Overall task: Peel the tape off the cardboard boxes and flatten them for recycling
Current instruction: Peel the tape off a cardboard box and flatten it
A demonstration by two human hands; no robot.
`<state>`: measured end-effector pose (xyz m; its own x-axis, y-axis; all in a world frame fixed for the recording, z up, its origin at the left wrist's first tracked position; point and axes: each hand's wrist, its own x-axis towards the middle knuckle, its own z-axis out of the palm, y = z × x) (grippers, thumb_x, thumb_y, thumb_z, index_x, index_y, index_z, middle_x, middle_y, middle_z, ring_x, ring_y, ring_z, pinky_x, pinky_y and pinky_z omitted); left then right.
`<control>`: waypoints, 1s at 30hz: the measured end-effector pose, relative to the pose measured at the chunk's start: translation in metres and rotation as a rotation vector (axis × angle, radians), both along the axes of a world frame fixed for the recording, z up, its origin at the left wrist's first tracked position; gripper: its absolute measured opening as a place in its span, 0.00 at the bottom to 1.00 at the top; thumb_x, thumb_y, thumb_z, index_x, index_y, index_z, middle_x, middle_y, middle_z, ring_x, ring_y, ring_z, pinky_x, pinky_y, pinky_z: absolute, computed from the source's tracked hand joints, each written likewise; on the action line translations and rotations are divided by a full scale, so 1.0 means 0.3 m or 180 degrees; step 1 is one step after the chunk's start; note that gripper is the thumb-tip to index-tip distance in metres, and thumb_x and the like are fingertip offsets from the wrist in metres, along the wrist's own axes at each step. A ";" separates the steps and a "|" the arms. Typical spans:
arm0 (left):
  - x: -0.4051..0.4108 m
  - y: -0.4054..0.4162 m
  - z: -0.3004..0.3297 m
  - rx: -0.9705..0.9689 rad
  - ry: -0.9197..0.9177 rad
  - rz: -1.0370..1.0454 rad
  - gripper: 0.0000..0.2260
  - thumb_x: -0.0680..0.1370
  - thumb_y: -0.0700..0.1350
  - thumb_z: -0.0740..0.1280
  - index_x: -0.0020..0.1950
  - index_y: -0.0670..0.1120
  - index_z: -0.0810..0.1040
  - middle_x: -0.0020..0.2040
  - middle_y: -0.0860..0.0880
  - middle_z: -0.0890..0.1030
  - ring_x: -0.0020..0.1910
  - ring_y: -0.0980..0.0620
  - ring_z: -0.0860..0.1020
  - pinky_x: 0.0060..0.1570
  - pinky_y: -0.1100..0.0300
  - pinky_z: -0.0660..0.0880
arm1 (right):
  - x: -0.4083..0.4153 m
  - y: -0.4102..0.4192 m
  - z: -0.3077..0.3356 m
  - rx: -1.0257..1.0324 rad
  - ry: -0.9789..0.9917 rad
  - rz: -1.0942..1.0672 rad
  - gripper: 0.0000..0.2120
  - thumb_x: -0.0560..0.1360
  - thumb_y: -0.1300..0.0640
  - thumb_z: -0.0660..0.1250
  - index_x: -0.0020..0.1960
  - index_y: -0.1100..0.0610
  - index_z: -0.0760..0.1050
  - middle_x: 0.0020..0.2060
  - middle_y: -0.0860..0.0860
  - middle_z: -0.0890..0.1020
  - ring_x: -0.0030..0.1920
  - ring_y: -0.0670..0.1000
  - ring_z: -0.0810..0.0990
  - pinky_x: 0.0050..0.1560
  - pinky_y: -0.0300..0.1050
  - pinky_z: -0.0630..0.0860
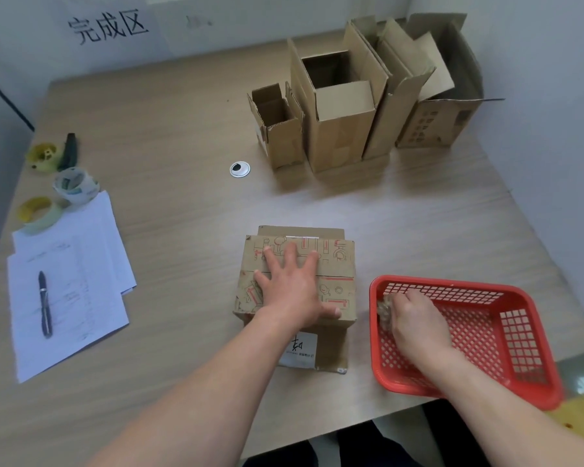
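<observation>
A small cardboard box [336, 264] with red printed drawings stands on the table near the front middle, its top flaps closed. My left hand [292, 284] lies flat on top of it, fingers spread. My right hand [415, 323] is inside the red plastic basket [526, 335] to the right of the box, fingers closed on a crumpled wad of peeled tape [384, 311] against the basket's left wall. A white label [300, 352] shows on the box's near side.
Several open cardboard boxes [341, 109] stand in a row at the back right. Tape rolls [76, 185], a dispenser [44, 156], papers [71, 284] and a pen [44, 303] lie at the left. A round cable grommet [239, 169] sits mid-table.
</observation>
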<state>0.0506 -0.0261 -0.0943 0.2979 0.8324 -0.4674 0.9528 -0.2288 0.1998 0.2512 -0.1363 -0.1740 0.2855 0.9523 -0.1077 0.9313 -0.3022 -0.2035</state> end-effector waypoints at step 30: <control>-0.002 -0.002 -0.007 -0.0030 -0.0046 0.0014 0.51 0.65 0.70 0.74 0.79 0.58 0.51 0.81 0.47 0.43 0.78 0.32 0.38 0.72 0.28 0.48 | 0.004 0.039 0.113 -0.0101 0.0739 -0.1493 0.13 0.81 0.50 0.59 0.55 0.52 0.82 0.52 0.58 0.85 0.55 0.62 0.81 0.52 0.51 0.73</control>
<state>0.0499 -0.0266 -0.0963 0.3012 0.8292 -0.4709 0.9507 -0.2227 0.2159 0.2523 -0.1246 -0.1401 0.6456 0.7231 -0.2457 0.6258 -0.6853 -0.3724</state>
